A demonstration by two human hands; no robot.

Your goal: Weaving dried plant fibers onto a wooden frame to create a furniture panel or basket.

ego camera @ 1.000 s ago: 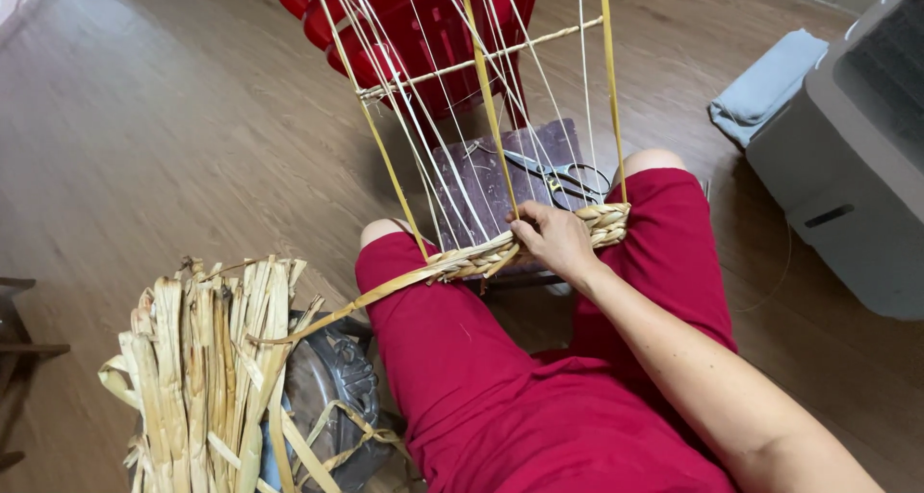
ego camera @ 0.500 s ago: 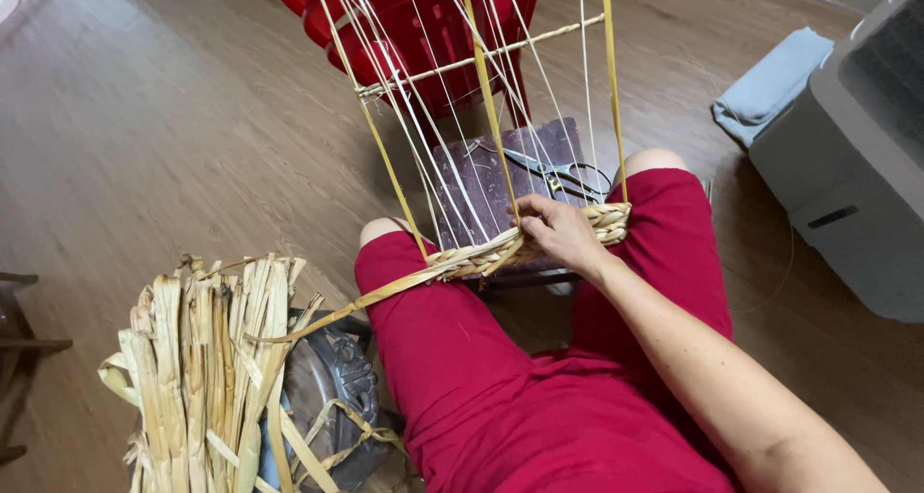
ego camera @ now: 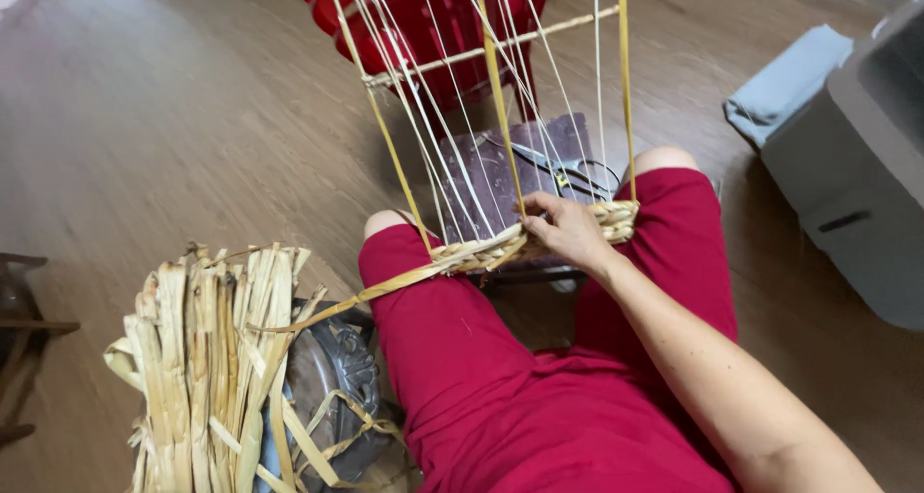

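**Hand slid a little along the woven band**

Slightly to the left is where the right hand [ego camera: 570,231] is now found, compared with one second ago, when it was set nearer the right end of the woven band [ego camera: 539,241]. Nothing else is seen to have moved: the frame, the bundle and the scissors are where they were.

The woven band is laid across both knees, from left to right. That is its long line. The right hand is placed on top of it, near its middle. The fingers [ego camera: 539,207] are bent and pressed together on the band, close to the yellow stick [ego camera: 500,98] that stands just above the band. It cannot be told if a strand is pinched under them.

A long flat strip [ego camera: 385,286] is led away from the left end of the band, down to the bundle of dry strips [ego camera: 207,358], which is kept well to the left of the band and lower. White strings [ego camera: 433,117] are stretched up from the band to a red chair [ego camera: 423,21]. Scissors [ego camera: 563,170] are seen just above the band, on a dark stool [ego camera: 491,166].

The left hand is not seen, so the right hand is the nearer one.
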